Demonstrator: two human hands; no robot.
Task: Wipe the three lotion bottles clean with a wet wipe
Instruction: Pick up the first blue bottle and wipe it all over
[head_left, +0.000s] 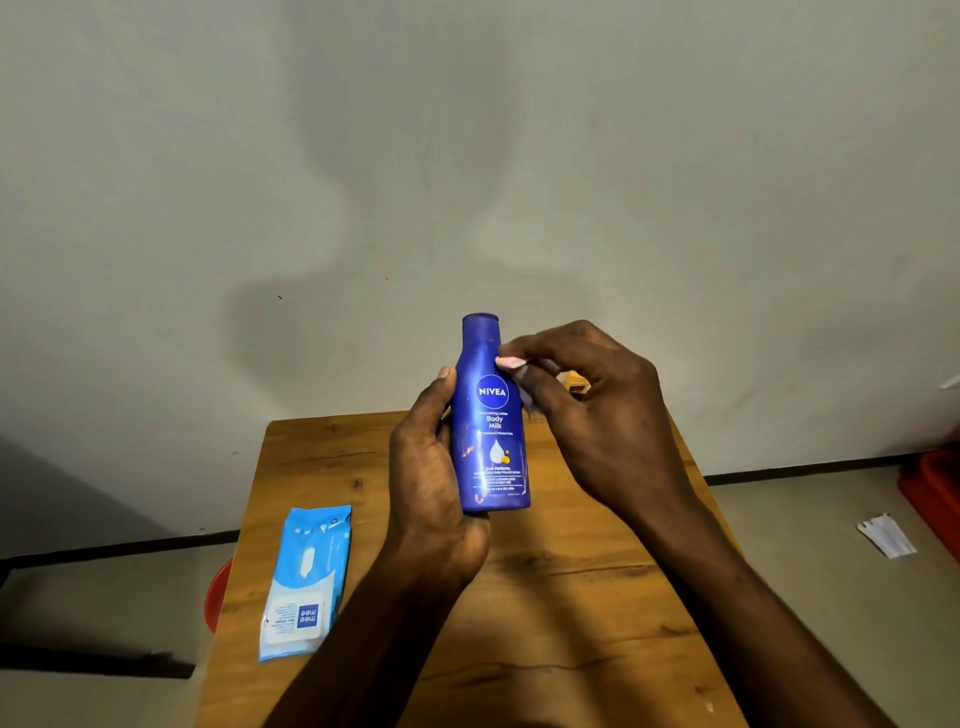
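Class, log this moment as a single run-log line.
left hand: holds blue lotion bottle upright | right hand: pinches wipe at bottle neck | wipes pack: on table

The left hand (436, 483) grips a dark blue plastic Nivea Body Milk lotion bottle (491, 415) upright above the brown wooden table (571, 597), label facing the camera, thumb along its left side. The right hand (587, 410) is up at the bottle's shoulder, its curled fingers pinching a small pale wet wipe (511, 362) against the blue plastic. A light blue soft pack of wet wipes (306, 577) lies flat on the table's left side, and a small orange object (575, 382) peeks out behind the right hand.
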